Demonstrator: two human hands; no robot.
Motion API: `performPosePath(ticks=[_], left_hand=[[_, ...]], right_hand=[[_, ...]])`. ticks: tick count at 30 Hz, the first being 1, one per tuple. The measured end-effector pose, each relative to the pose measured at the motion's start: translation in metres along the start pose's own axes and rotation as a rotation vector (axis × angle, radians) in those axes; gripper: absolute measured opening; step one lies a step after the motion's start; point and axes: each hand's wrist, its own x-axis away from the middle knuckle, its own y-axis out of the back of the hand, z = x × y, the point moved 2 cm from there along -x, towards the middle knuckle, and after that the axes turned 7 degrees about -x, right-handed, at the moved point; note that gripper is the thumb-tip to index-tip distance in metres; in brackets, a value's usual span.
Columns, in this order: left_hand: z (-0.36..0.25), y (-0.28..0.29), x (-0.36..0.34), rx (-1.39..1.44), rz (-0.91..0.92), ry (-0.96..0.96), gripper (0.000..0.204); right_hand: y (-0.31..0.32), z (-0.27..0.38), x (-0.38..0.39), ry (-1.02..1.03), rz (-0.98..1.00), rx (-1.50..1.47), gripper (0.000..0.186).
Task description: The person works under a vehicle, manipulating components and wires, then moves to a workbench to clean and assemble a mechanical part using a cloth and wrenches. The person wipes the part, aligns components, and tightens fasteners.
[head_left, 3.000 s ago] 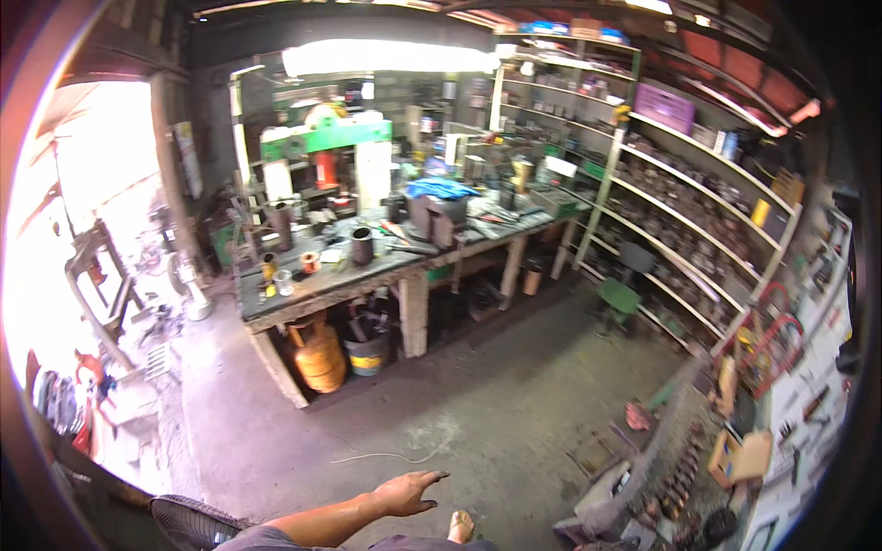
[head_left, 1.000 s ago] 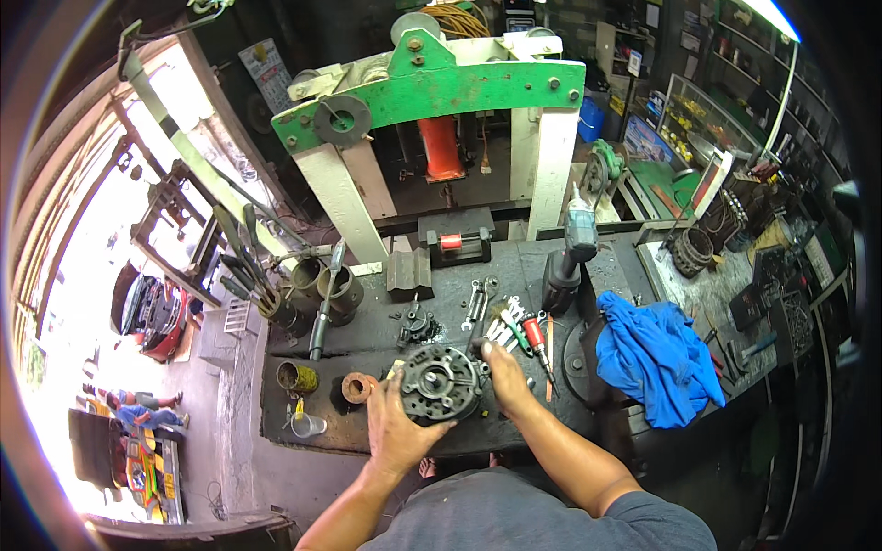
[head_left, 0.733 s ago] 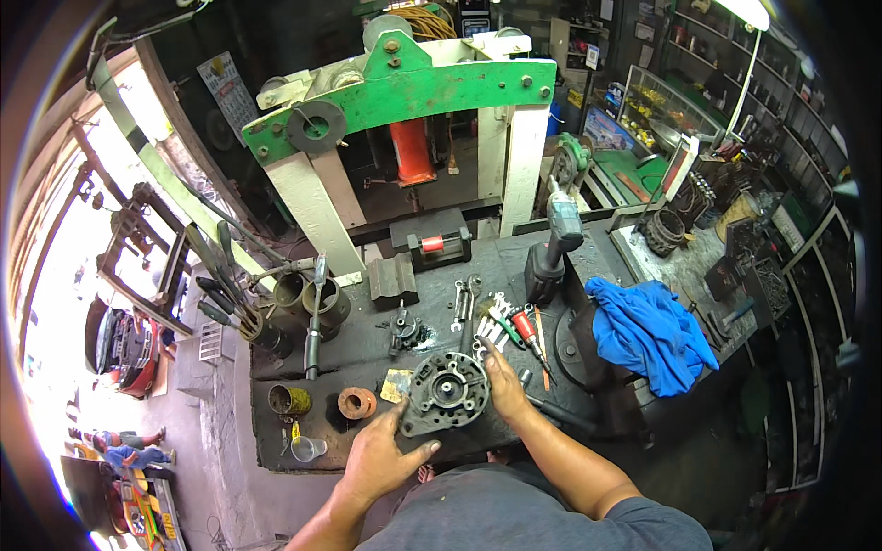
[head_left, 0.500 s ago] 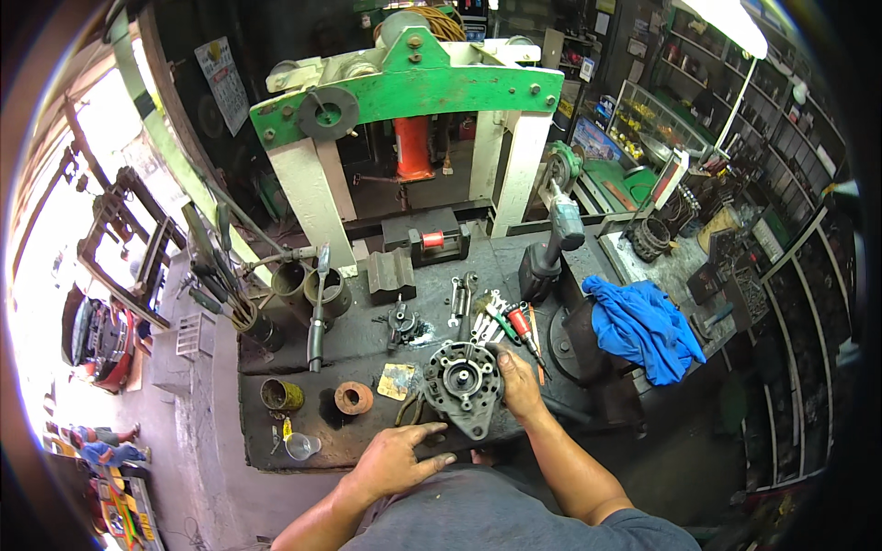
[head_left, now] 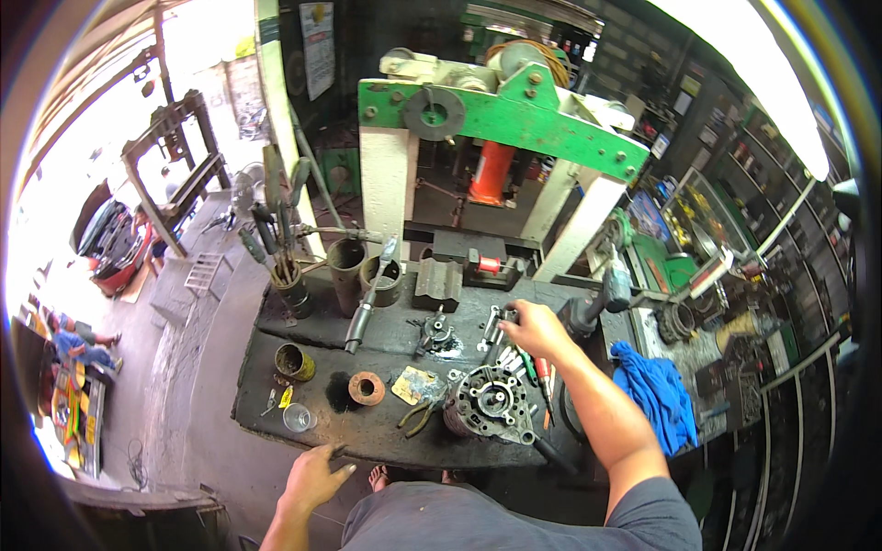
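My right hand point(head_left: 530, 323) reaches over the open-end wrenches point(head_left: 489, 326), fingers closed at a dark metal piece I cannot make out. My left hand point(head_left: 320, 473) is open at the bench's front edge, holding nothing. Between them lies the round cast metal housing point(head_left: 492, 397) with bolt holes and a central shaft, resting on the dark bench point(head_left: 308, 356). Pliers point(head_left: 418, 418) lie left of it, a red-handled tool point(head_left: 542, 376) right of it. A smaller metal part point(head_left: 436, 332) sits behind it.
A green-and-white press point(head_left: 570, 138) stands behind. Tool-filled cans point(head_left: 294, 298), a cordless tool point(head_left: 614, 289), a blue cloth point(head_left: 654, 399), a copper-coloured ring point(head_left: 366, 389) and a plastic cup point(head_left: 299, 418) surround the work. Two people point(head_left: 75, 344) are outside at the left.
The housing was let go and now rests on the bench. My right hand has moved forward to the wrenches; my left hand has drawn down and left, away from the housing.
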Motion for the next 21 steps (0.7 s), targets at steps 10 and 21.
performPosePath(ticks=[10, 21], left_hand=[[0.023, -0.093, 0.172, 0.141, -0.173, 0.659, 0.064], [-0.023, -0.140, 0.231, 0.205, 0.030, 0.783, 0.072]], right_hand=[[-0.176, 0.009, -0.122, -0.464, 0.642, -0.124, 0.114], [-0.218, 0.005, -0.146, 0.050, 0.589, 0.306, 0.104]])
